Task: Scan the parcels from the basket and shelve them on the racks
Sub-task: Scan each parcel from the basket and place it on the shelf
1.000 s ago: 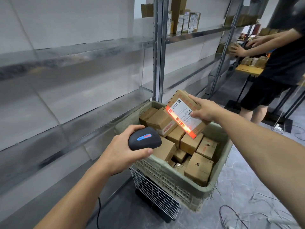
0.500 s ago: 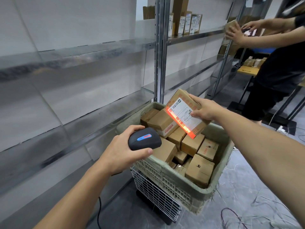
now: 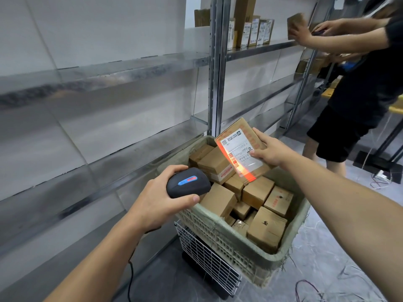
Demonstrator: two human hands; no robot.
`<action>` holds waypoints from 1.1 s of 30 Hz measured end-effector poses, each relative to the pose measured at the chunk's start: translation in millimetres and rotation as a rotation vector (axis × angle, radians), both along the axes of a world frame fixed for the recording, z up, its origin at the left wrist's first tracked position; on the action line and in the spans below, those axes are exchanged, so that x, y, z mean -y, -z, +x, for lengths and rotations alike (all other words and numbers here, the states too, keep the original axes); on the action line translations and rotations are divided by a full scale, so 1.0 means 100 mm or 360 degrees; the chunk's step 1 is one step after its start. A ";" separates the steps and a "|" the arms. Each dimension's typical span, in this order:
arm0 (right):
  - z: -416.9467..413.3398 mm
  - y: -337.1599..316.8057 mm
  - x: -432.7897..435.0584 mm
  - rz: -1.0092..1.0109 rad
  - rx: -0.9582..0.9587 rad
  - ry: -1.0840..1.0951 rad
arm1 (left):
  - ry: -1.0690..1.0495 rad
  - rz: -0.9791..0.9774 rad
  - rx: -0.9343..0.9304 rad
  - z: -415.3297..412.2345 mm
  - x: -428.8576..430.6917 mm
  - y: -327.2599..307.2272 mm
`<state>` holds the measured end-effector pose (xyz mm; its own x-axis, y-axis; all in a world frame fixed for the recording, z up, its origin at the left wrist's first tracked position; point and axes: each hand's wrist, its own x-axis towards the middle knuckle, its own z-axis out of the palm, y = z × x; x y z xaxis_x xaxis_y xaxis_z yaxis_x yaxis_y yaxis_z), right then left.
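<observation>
The left hand (image 3: 157,205) is curled round a black scanner (image 3: 188,185) with a blue and red mark on top. A thin cord (image 3: 130,277) hangs under the arm. Just past it, a green basket (image 3: 218,234) sits on a white wire cart (image 3: 209,260), full of brown boxes (image 3: 267,229). Over the basket's far side, the right hand (image 3: 270,152) pinches a flat brown parcel (image 3: 242,149) by its right edge, tilted up. A red line of light runs across its white label. Behind stand grey metal racks (image 3: 216,73). Some packs (image 3: 259,31) stand on a high shelf, and a person (image 3: 366,88) in black reaches up there.
</observation>
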<state>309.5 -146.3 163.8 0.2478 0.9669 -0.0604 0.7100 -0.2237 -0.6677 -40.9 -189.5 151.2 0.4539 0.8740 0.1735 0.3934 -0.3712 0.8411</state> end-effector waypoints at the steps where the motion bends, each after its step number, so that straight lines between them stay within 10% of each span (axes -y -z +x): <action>1: 0.00 0.03 0.00 0.0012 -0.0058 0.0006 | -0.0008 -0.0010 0.0014 0.00 0.00 0.01; 33: -0.45 0.50 0.05 0.0394 -0.1139 0.0190 | -0.0310 -0.0270 0.0503 0.01 0.16 -0.01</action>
<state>265.0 -151.3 114.0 0.3332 0.9424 -0.0308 0.0662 -0.0559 -0.9962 -39.6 -205.1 152.0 0.2244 0.9666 0.1236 0.1551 -0.1606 0.9748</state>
